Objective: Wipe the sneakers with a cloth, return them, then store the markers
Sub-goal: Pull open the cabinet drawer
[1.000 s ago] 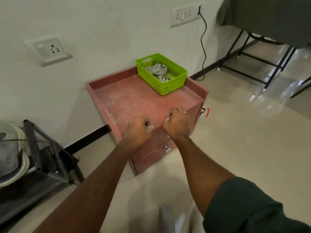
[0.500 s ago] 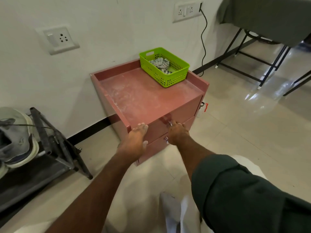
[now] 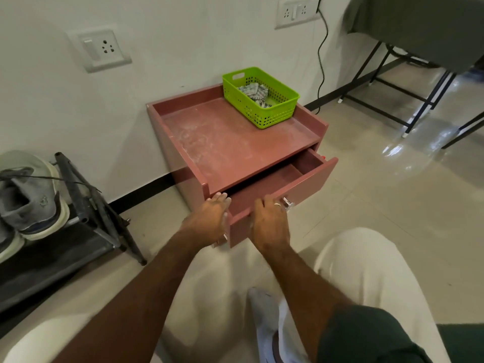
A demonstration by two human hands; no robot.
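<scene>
Drawer: top drawer [image 3: 277, 176] of the reddish cabinet [image 3: 217, 142] stands pulled out; the part of its inside that shows is bare, with no markers visible
Markers: none can be made out anywhere in view; whether either hand holds any cannot be told
Sneakers: grey pair with pale soles [image 3: 23, 203] sits on the dark shoe rack [image 3: 86, 203] at the left, well apart from the cabinet
Cloth: a crumpled patterned cloth [image 3: 254, 91] lies in the green basket [image 3: 262, 98] on the cabinet top, at the back right corner
Progress: judging by how things lie, wiping and returning the sneakers look done; storing the markers appears to be the step in hand, not yet visibly finished
Right hand: right hand [image 3: 269, 224] curls over the drawer's front edge, beside the metal knob [image 3: 287, 204]
Left hand: left hand [image 3: 209, 218] rests with fingers fairly straight at the drawer's left corner, touching cabinet and drawer front
Person: squatting, pale trousers, dark green sleeve
</scene>
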